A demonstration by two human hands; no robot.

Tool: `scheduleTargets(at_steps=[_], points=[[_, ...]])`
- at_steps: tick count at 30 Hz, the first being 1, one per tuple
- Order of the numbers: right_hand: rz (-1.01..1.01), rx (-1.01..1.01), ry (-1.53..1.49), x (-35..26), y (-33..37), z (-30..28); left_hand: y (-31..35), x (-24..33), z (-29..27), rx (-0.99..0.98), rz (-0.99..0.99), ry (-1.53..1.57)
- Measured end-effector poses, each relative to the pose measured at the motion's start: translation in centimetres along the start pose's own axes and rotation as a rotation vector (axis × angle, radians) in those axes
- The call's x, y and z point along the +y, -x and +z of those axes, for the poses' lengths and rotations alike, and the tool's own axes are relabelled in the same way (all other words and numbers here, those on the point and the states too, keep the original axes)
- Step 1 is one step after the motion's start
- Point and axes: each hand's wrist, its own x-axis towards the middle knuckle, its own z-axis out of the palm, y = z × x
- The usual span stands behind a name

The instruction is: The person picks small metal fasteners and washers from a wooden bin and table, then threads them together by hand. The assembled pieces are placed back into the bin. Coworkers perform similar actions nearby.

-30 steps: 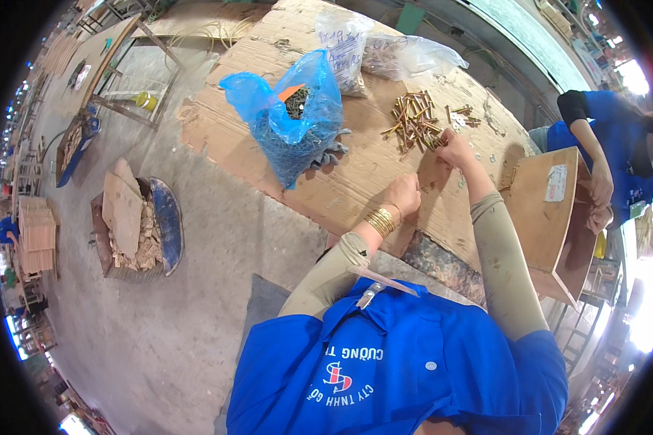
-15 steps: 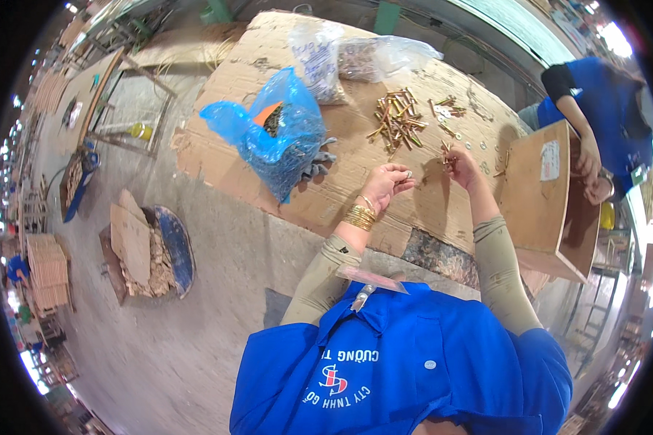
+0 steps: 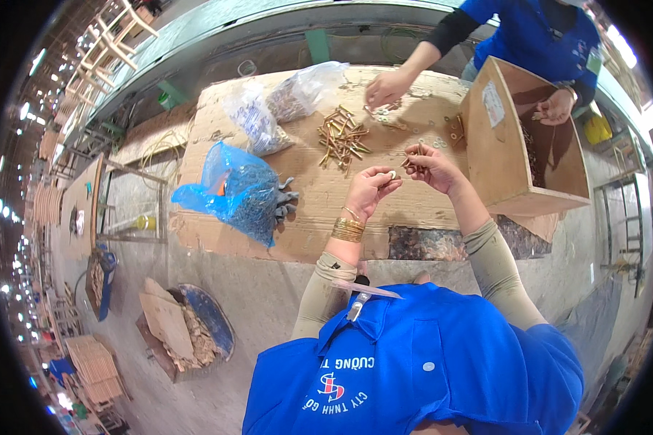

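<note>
Over the cardboard-covered table [image 3: 319, 217], my left hand [image 3: 368, 191] pinches a small pale washer [image 3: 392, 175] between thumb and fingers. Close beside it, my right hand [image 3: 435, 171] is closed on a few gold-coloured bolts [image 3: 413, 154], their ends poking out by the fingertips. A narrow gap seems to lie between the washer and the bolts. Beyond my hands is a loose pile of gold-coloured bolts [image 3: 343, 138]. To its right lie scattered washers [image 3: 438, 142], with a co-worker's hand [image 3: 387, 90] reaching down over some of them.
A tall wooden box [image 3: 479, 138] stands at the table's right; the co-worker's other hand [image 3: 555, 109] is over it. Left are a blue plastic bag [image 3: 243, 196] of dark hardware, grey gloves [image 3: 286, 201] and two clear bags [image 3: 294, 98]. A bin of wood scraps [image 3: 189, 330] stands on the floor.
My view has turned rightward. My hands have come closer together, the washer nearer the bolts. The co-worker has moved one hand from the box to the washers on the table.
</note>
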Motion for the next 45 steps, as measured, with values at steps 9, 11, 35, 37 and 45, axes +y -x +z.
scheduleTargets(at_steps=[9, 11, 35, 37, 45], points=[[-0.181, 0.143, 0.279, -1.4, 4.6, 0.2, 0.3, -0.4, 2.8, -0.073, -0.022, -0.279], [-0.249, 0.178, 0.396, -2.5, 5.9, 1.1, 0.4, -0.4, 3.6, -0.091, -0.012, -0.283], [-1.094, 0.597, 1.325, -17.3, 22.3, -1.9, -0.2, 1.9, 28.7, -0.612, 0.082, -0.743], [-1.112, 0.632, 1.328, -17.9, 23.5, -3.0, -0.8, 1.2, 30.8, -0.661, 0.065, -0.767], [-0.962, 0.722, 1.300, -17.9, 27.3, -8.5, -2.7, -3.0, 35.7, -0.710, -0.037, -0.850]])
